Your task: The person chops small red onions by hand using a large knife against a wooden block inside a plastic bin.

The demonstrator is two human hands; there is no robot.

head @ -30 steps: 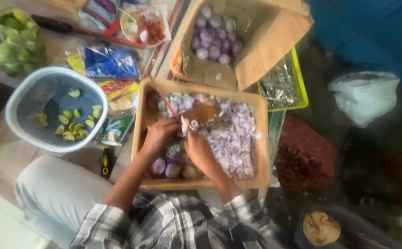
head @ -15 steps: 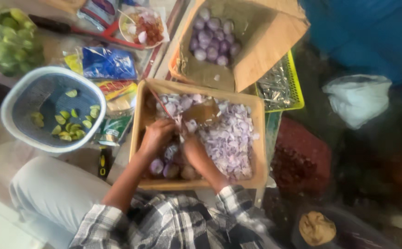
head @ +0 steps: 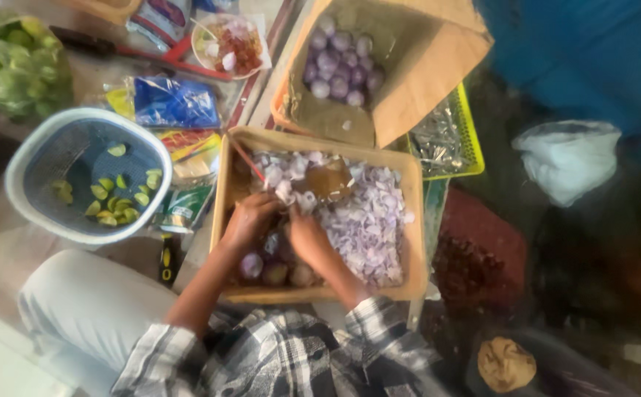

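Left hand point(head: 249, 219), right hand point(head: 307, 237), close together over cardboard tray point(head: 416, 220); purple peels point(head: 368, 220)

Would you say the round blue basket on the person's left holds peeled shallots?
No, the round blue basket holds small green lime pieces; the peeled shallots sit in the cardboard box.

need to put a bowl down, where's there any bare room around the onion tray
Little. The tray is full: peels right, whole onions near both hands. Packets fill the gap to the basket. The box crowds the far side. Barest patch: the floor below the basket, beside the knee.
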